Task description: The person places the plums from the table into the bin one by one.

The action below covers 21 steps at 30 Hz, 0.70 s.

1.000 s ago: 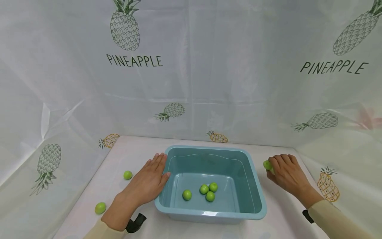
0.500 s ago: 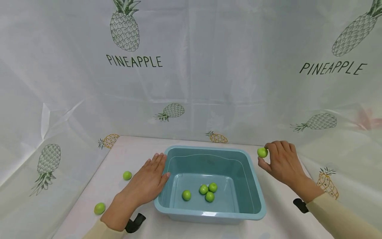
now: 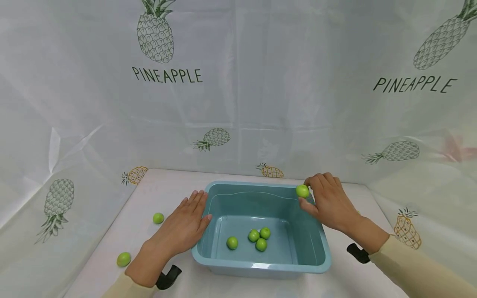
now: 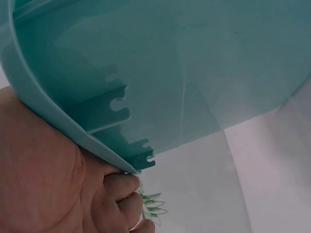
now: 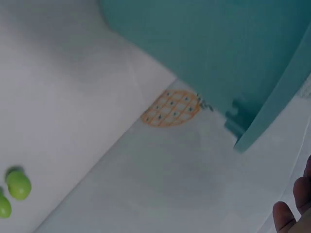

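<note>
Item: small green fruit [image 3: 302,191], pinched at my right hand's [image 3: 328,203] fingertips, held over the far right corner of the teal tub [image 3: 316,231], just above its rim. Round, so I read no long axis and no facing; any stem end is too small to make out. I judge it light, firm and smooth-skinned, likely to roll if dropped; a pinch across its middle suits it.

Item: left hand [image 3: 182,227], flat on the table [image 3: 167,194], fingers straight and together, resting against the tub's left wall; the left wrist view shows them tucked under the rim [image 4: 58,126].

Item: four like fruits [image 3: 255,239] on the tub floor, three clustered, one apart to the left.

Item: two more fruits [image 3: 158,218] loose on the table toward its left edge.

Item: pineapple-print sheeting [image 3: 167,75] behind.
</note>
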### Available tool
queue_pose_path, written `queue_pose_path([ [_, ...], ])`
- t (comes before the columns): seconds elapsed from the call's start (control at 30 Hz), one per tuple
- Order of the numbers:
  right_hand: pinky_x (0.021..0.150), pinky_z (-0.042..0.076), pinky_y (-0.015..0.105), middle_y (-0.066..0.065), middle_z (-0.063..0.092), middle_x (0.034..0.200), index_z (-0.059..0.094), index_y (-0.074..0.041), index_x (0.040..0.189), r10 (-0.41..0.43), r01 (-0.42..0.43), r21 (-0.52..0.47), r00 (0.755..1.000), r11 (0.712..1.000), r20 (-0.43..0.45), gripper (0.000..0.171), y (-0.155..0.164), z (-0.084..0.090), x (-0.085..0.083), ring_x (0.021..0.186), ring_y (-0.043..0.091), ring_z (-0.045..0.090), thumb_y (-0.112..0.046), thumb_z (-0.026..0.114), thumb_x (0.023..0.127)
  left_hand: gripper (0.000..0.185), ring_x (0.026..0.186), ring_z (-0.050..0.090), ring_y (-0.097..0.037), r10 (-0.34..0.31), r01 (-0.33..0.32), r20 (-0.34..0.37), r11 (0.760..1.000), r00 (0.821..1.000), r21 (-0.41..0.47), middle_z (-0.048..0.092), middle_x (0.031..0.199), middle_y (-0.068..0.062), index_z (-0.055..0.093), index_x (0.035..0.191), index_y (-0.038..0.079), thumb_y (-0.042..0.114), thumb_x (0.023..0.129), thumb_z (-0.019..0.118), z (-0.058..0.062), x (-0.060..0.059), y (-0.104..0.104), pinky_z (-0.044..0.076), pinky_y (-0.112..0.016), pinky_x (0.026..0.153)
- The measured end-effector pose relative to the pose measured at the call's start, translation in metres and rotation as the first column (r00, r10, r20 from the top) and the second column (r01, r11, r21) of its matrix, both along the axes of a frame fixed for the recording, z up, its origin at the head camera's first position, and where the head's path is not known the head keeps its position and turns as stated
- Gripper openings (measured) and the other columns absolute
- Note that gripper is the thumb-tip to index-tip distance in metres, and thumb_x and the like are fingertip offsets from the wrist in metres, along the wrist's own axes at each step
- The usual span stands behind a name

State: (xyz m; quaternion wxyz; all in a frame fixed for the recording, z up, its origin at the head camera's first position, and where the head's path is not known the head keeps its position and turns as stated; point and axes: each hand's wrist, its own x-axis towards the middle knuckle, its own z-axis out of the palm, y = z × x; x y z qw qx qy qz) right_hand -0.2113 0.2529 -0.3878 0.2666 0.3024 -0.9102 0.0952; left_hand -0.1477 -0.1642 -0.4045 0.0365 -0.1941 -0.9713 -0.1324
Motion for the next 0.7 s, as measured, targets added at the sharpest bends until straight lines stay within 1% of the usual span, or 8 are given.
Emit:
queue_pose_path([
  [0.13,0.078,0.037,0.040,0.004,0.057,0.095,0.060,-0.007,0.107,-0.002,0.001,0.011,0.998,1.000,0.061,0.031,-0.013,-0.005,0.001,0.090,0.022,0.046,-0.032,0.070,0.091,0.070,0.159,0.027,-0.043,0.003,-0.003,0.009,1.000,1.000,0.006,0.032,0.169,-0.026,0.031,0.161,-0.008,0.036,0.111,0.052,0.000,0.000,0.001,0.028,-0.061,0.127],
  [0.27,0.080,0.039,0.040,0.003,0.059,0.097,0.060,-0.009,0.106,0.006,-0.009,0.024,0.995,1.000,0.100,0.030,-0.023,-0.010,0.000,0.092,0.021,0.048,-0.034,0.068,0.093,0.070,0.159,0.027,-0.043,0.005,-0.005,0.016,1.000,1.000,0.008,0.032,0.169,-0.027,0.031,0.161,-0.008,0.035,0.111,0.053,0.001,0.000,0.001,0.028,-0.061,0.127],
  [0.4,0.083,0.040,0.041,0.003,0.061,0.100,0.060,-0.009,0.108,0.005,-0.013,0.064,0.992,0.998,0.126,0.033,-0.030,-0.014,0.000,0.094,0.023,0.051,-0.037,0.070,0.095,0.070,0.159,0.027,-0.043,0.007,-0.007,0.018,1.000,1.000,0.013,0.032,0.169,-0.026,0.031,0.161,-0.008,0.035,0.110,0.054,0.001,0.000,0.001,0.028,-0.061,0.127],
  [0.53,0.081,0.039,0.041,0.001,0.059,0.097,0.059,-0.010,0.107,-0.004,-0.013,0.116,0.989,0.993,0.148,0.033,-0.035,-0.016,0.000,0.091,0.020,0.048,-0.038,0.071,0.096,0.070,0.159,0.026,-0.042,0.006,-0.006,0.016,1.000,1.000,0.011,0.031,0.169,-0.026,0.031,0.162,-0.008,0.035,0.111,0.053,0.001,-0.001,0.001,0.028,-0.061,0.127],
  [0.7,0.081,0.039,0.041,0.000,0.057,0.095,0.060,-0.010,0.106,-0.018,-0.004,0.157,0.990,0.988,0.140,0.031,-0.038,-0.021,-0.001,0.089,0.020,0.047,-0.039,0.069,0.096,0.071,0.159,0.027,-0.042,0.006,-0.007,0.013,1.000,1.000,0.010,0.032,0.169,-0.026,0.031,0.162,-0.008,0.036,0.111,0.053,0.000,-0.001,0.001,0.028,-0.061,0.127],
])
